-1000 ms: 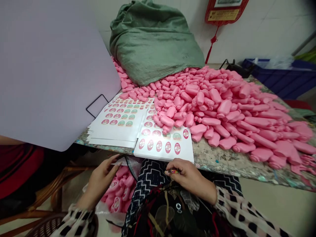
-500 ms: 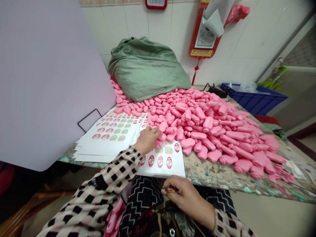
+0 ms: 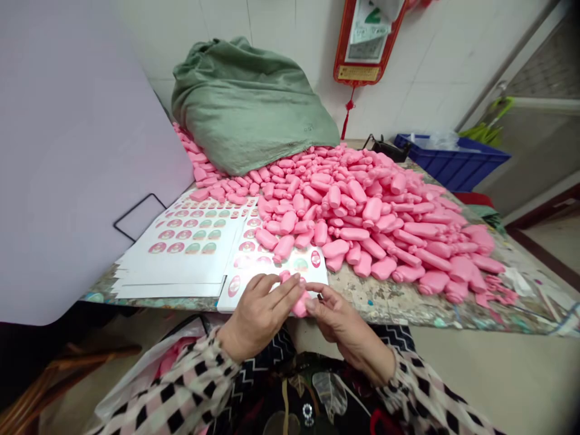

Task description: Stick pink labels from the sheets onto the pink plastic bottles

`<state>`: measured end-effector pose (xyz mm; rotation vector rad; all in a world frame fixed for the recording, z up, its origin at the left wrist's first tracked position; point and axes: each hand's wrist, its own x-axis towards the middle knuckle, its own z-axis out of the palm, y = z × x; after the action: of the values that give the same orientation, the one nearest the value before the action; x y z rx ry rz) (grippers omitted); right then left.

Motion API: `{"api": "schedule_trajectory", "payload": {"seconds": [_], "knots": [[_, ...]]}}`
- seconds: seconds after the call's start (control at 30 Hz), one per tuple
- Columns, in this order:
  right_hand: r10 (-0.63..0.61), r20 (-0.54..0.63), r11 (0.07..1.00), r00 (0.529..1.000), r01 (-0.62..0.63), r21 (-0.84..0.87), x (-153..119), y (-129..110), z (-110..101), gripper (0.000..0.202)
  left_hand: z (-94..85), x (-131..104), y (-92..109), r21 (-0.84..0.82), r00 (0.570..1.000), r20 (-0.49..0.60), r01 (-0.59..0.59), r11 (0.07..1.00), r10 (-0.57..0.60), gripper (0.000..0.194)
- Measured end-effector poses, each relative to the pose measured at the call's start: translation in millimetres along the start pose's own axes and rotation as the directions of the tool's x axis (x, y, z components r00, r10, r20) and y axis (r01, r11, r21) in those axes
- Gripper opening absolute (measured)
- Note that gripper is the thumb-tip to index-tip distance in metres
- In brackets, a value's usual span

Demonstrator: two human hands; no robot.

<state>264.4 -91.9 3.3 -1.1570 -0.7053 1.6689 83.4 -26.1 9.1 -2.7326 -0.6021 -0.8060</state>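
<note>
A small pink plastic bottle (image 3: 299, 306) is held between my two hands just over the table's front edge. My left hand (image 3: 258, 311) grips it from the left, its fingers laid across the bottle's top. From the right, my right hand (image 3: 351, 335) pinches the bottle's side with thumb and fingers. A small dark item (image 3: 319, 296) shows between the right hand's fingers, too little of it visible to name. Beneath and behind the hands lies a sheet of round and oval stickers (image 3: 247, 272). A heap of similar pink bottles (image 3: 362, 211) partly covers that sheet.
Left of the heap lies a stack of sticker sheets (image 3: 172, 275) beside a pale upright panel (image 3: 81, 151). A green sack (image 3: 254, 103) rests on the heap's back. A blue crate (image 3: 453, 163) stands at the right rear. Below, at left, hangs a clear bag (image 3: 136, 374) with pink things inside.
My left hand has come back from the heap toward me with a pink bottle. The right hand has risen to meet it, and both now hold the bottle. The view has tilted down slightly.
</note>
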Motion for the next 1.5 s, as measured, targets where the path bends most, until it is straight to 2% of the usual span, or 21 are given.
{"api": "schedule_trajectory", "payload": {"seconds": [0.1,0.2,0.27,0.3,0.33,0.37,0.4,0.43,0.47,0.5,0.53,0.6,0.67,0.73,0.83,0.93,1.0,1.07,1.13,1.27,1.5], "knots": [[0.098,0.09,0.989,0.991,-0.107,0.099,-4,3,8,0.047,4.4,-20,14,-0.053,0.998,-0.029,0.056,0.997,-0.058,0.044],[0.146,0.133,0.978,0.98,-0.164,0.132,-5,4,11,0.045,4.2,-32,16,-0.148,0.992,-0.047,0.113,0.982,-0.121,0.051],[0.153,0.13,0.977,0.98,-0.17,0.133,-5,3,12,0.047,1.3,-36,18,-0.275,0.956,-0.084,0.248,0.929,-0.281,0.055],[0.146,0.113,0.979,0.983,-0.16,0.129,-4,4,13,0.048,-0.2,-36,21,-0.374,0.903,-0.077,0.366,0.852,-0.422,0.056],[0.135,0.096,0.982,0.986,-0.146,0.119,-4,4,15,0.049,-1.3,-36,24,-0.499,0.815,-0.024,0.492,0.714,-0.579,0.056],[0.116,0.077,0.987,0.99,-0.123,0.102,-4,5,16,0.05,-1.8,-34,29,-0.632,0.697,0.078,0.587,0.506,-0.712,0.056],[0.087,0.066,0.993,0.994,-0.092,0.075,-4,6,19,0.05,-1.7,-32,34,-0.74,0.578,0.222,0.624,0.25,-0.786,0.055],[0.047,0.073,0.998,0.996,-0.051,0.043,-4,8,22,0.05,-0.9,-29,39,-0.797,0.487,0.383,0.604,-0.014,-0.785,0.054],[-0.001,0.099,1.0,0.995,0.0,0.005,-5,10,25,0.048,0.3,-25,44,-0.803,0.441,0.52,0.546,-0.241,-0.732,0.051],[-0.053,0.135,0.998,0.989,0.058,-0.034,-6,12,28,0.045,1.4,-22,48,-0.779,0.429,0.61,0.477,-0.407,-0.667,0.048],[-0.101,0.179,0.991,0.979,0.115,-0.074,-7,14,30,0.042,2.2,-19,50,-0.748,0.428,0.663,0.419,-0.515,-0.615,0.043],[-0.159,0.255,0.965,0.954,0.205,-0.166,-8,16,30,0.04,1.7,-13,50,-0.706,0.42,0.705,0.342,-0.621,-0.571,0.036],[-0.166,0.25,0.914,0.954,0.244,-0.324,-7,15,21,0.04,-1.6,-11,44,-0.703,0.38,0.708,0.289,-0.65,-0.596,0.031],[-0.206,0.166,0.789,0.964,0.264,-0.555,-2,9,6,0.032,-5.9,-10,34,-0.712,0.316,0.702,0.298,-0.636,-0.638,0.032],[-0.383,0.07,0.409,0.921,0.237,-0.881,9,-3,-19,0.031,-7.7,-9,23,-0.695,0.25,0.696,0.472,-0.543,-0.674,0.043],[-0.477,0.101,0.071,0.873,0.153,-0.986,20,-14,-31,0.024,0.4,-5,19,-0.657,0.28,0.648,0.676,-0.334,-0.708,0.04],[-0.491,0.129,-0.068,0.861,0.11,-0.992,26,-19,-30,0.021,9.2,-1,19,-0.625,0.323,0.617,0.755,-0.197,-0.718,0.033],[-0.484,0.153,-0.163,0.862,0.083,-0.983,31,-22,-26,0.021,17.4,4,20,-0.588,0.339,0.639,0.794,-0.155,-0.691,0.033],[-0.468,0.168,-0.219,0.868,0.071,-0.973,35,-22,-23,0.021,22.7,8,19,-0.564,0.319,0.69,0.8,-0.206,-0.649,0.036],[-0.432,0.187,-0.255,0.882,0.08,-0.964,39,-23,-23,0.02,24.5,13,16,-0.559,0.263,0.741,0.752,-0.35,-0.618,0.041],[-0.368,0.214,-0.193,0.905,0.15,-0.97,42,-26,-31,0.021,21.2,15,14,-0.539,0.204,0.767,0.719,-0.438,-0.609,0.041]]}}
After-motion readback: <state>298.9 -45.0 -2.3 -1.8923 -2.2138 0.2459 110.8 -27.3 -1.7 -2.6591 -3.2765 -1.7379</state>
